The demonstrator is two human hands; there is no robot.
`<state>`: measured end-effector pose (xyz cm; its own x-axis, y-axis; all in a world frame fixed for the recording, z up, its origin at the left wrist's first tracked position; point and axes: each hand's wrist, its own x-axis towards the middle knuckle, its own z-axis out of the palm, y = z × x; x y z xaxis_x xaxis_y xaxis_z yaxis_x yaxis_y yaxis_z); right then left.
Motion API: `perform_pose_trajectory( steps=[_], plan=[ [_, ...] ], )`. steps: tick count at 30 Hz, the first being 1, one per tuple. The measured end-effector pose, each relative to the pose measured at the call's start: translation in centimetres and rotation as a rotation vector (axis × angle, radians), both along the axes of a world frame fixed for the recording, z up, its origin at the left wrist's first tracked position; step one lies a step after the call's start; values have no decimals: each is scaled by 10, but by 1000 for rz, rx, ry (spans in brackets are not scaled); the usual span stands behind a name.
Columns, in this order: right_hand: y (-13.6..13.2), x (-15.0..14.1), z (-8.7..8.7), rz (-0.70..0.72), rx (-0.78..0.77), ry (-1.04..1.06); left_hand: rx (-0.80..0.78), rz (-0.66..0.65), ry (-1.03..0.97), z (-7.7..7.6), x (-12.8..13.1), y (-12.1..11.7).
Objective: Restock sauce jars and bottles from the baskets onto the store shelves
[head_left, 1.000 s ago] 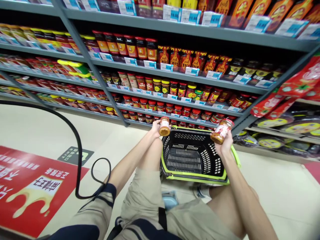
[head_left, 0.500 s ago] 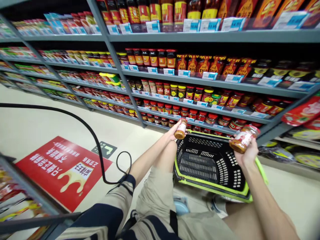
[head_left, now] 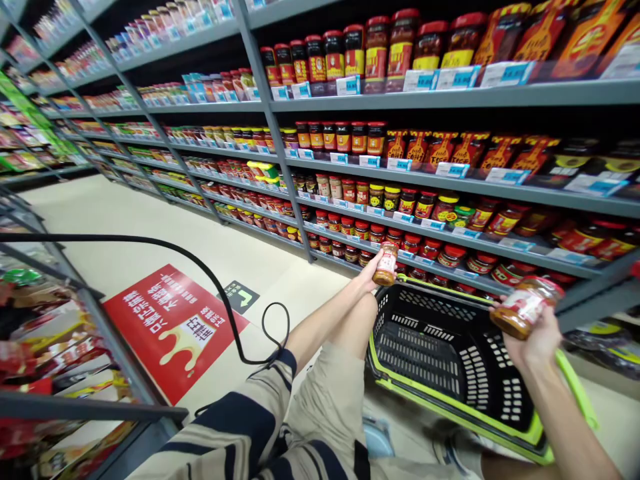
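My left hand (head_left: 371, 273) is closed around a small glass jar (head_left: 387, 264) with a red lid, a pale label and brown contents. It holds the jar tilted in front of the lowest shelves, just above the far left rim of the basket. On the right, my right hand (head_left: 537, 337) grips a similar jar (head_left: 526, 308), larger in view and lying on a slant, its red lid pointing right. Between and below both hands stands a black shopping basket (head_left: 420, 347) with lime-green edges; its slotted floor shows bare.
Grey shelves (head_left: 350, 160) packed with sauce jars and bottles run along the far side. Another shelf (head_left: 145, 373) with packets stands at lower left. A red floor sticker (head_left: 165, 320) lies in the aisle. A black cable (head_left: 200, 260) loops near my left arm.
The view has swung to the left, so shelves, basket and hands sit farther right and slightly lower. Both hands still hold their jars in nearly the same poses.
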<state>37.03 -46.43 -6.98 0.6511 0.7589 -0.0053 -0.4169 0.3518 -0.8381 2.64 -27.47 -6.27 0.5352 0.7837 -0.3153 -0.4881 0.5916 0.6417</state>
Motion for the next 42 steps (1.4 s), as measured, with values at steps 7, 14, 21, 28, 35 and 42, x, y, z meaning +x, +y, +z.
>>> perform_pose_trajectory(
  steps=[7, 14, 21, 28, 35, 42],
  plan=[
    [1, 2, -4, -5, -4, -7, -11, 48, -12, -2, -2, 2],
    [0, 3, -3, -29, -22, -3, -35, 72, -31, -2, 0, 1],
    [-1, 0, 0, -32, -18, 50, -28, 70, -17, -1, 0, 0],
    [-1, -1, 1, -30, -15, 17, -20, 74, -4, -4, 0, 2],
    [0, 2, -2, -36, -10, -20, 3, 66, 21, -6, -1, 4],
    [0, 2, -3, -53, 1, -25, 35, 63, 71, -7, -2, 4]
  ],
)
